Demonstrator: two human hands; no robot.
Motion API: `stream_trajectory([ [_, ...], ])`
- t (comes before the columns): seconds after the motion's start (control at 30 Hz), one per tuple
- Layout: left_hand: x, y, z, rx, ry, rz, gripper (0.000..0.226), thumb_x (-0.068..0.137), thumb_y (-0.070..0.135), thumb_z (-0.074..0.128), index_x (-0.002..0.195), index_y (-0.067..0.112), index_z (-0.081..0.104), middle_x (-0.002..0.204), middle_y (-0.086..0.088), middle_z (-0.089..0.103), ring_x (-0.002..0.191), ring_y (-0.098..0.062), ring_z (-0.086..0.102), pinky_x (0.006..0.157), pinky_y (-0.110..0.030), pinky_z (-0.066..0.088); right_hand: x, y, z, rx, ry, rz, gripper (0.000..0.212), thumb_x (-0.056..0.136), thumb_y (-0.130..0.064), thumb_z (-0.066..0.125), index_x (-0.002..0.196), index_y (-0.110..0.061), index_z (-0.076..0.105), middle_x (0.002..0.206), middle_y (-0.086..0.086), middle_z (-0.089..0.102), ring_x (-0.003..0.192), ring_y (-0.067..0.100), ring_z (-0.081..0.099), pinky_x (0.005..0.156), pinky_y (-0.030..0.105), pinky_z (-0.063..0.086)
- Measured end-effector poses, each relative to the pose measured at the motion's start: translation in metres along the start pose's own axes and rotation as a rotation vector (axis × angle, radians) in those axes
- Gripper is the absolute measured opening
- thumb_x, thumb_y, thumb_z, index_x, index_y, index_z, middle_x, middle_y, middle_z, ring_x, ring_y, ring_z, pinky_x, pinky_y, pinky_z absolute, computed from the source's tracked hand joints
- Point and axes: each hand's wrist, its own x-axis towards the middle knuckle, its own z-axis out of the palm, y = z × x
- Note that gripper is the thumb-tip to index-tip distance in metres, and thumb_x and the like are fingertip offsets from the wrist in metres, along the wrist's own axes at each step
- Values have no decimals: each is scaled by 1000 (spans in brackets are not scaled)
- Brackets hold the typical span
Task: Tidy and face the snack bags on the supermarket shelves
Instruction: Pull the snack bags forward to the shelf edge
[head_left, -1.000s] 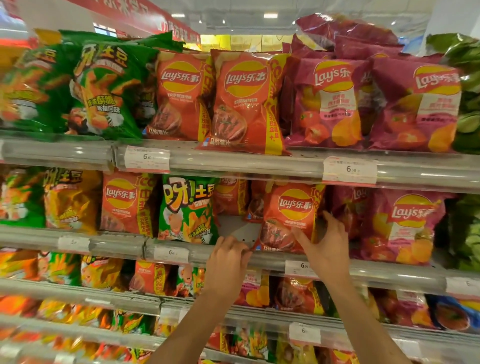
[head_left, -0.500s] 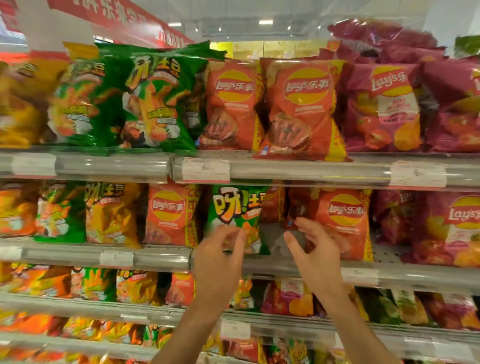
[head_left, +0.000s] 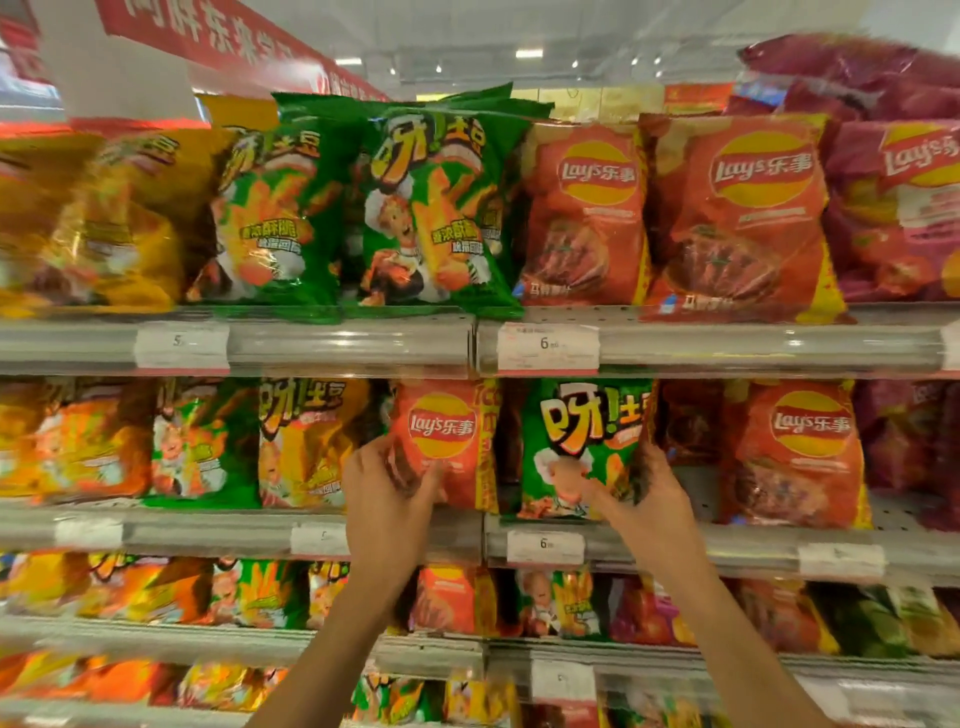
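Observation:
On the middle shelf (head_left: 395, 530) a red Lay's bag (head_left: 447, 441) stands upright beside a green potato-stick bag (head_left: 582, 447). My left hand (head_left: 387, 499) grips the lower left part of the red Lay's bag, thumb across its front. My right hand (head_left: 649, 493) holds the green bag at its right edge, fingers curled round the side. A second red Lay's bag (head_left: 795, 452) stands further right, with a gap of bare shelf between it and the green bag.
The top shelf (head_left: 727, 343) carries yellow, green, red and purple bags in a row. Price tags (head_left: 545, 347) hang along the shelf rails. Lower shelves hold several mixed snack bags. A red banner (head_left: 218, 36) hangs above left.
The view has swung left. My left hand left the shelf rail and took hold of the red Lay's bag. My right hand moved off the right red bag to the green bag's edge.

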Motion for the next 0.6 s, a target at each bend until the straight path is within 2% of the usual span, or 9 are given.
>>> stream_trajectory([
  [0.07, 12, -6, 0, -62, -96, -25, 86, 69, 59, 77, 135, 12, 46, 129, -5, 51, 121, -22, 49, 98, -41, 49, 2, -3, 3, 13, -14, -8, 86, 54, -83, 80, 127, -53, 46, 116, -29, 67, 110, -9, 61, 87, 20, 50],
  [0.13, 24, -9, 0, -166, -211, -91, 104, 58, 61, 80, 141, 14, 38, 133, -4, 52, 119, -20, 54, 98, -39, 52, 7, -7, 5, 49, -52, 26, 90, 54, -80, 82, 129, -50, 43, 114, -30, 67, 109, -10, 61, 84, 15, 47],
  [0.2, 37, -12, 1, -205, -298, -137, 116, 49, 60, 84, 143, 15, 34, 132, -2, 55, 117, -19, 57, 98, -41, 53, 13, -11, 6, 65, -102, 51, 105, 50, -79, 83, 139, -47, 36, 122, -30, 64, 117, -5, 59, 93, 22, 50],
  [0.27, 48, -16, 2, -186, -362, -158, 115, 43, 59, 86, 138, 17, 36, 128, -2, 58, 115, -22, 59, 96, -46, 55, 18, -14, 6, 41, -128, 80, 120, 49, -77, 85, 149, -39, 30, 136, -17, 60, 128, 9, 56, 108, 40, 48],
  [0.3, 52, -17, 2, -175, -380, -162, 112, 41, 58, 87, 133, 19, 36, 126, -2, 59, 114, -23, 60, 94, -46, 56, 20, -15, 6, 28, -136, 80, 120, 50, -75, 86, 150, -40, 30, 137, -15, 60, 129, 11, 56, 111, 44, 46],
  [0.4, 59, -18, 4, -195, -416, -174, 107, 38, 57, 88, 124, 22, 34, 121, 1, 58, 107, -20, 61, 91, -40, 57, 24, -14, 5, 23, -152, 42, 100, 54, -62, 93, 138, -46, 40, 124, -25, 67, 121, 1, 61, 110, 42, 47],
  [0.5, 59, -15, 6, -254, -433, -208, 108, 38, 54, 90, 123, 24, 32, 117, 5, 57, 105, -16, 60, 88, -34, 56, 27, -15, 6, 27, -168, 31, 97, 55, -57, 94, 137, -45, 43, 120, -27, 68, 118, 0, 62, 110, 44, 47],
  [0.6, 56, -10, 7, -344, -410, -224, 101, 38, 49, 93, 121, 28, 40, 107, 16, 61, 94, -1, 63, 70, -15, 54, 28, -20, 2, 32, -157, 35, 97, 53, -61, 94, 135, -44, 45, 118, -25, 70, 114, 1, 65, 106, 41, 51],
])
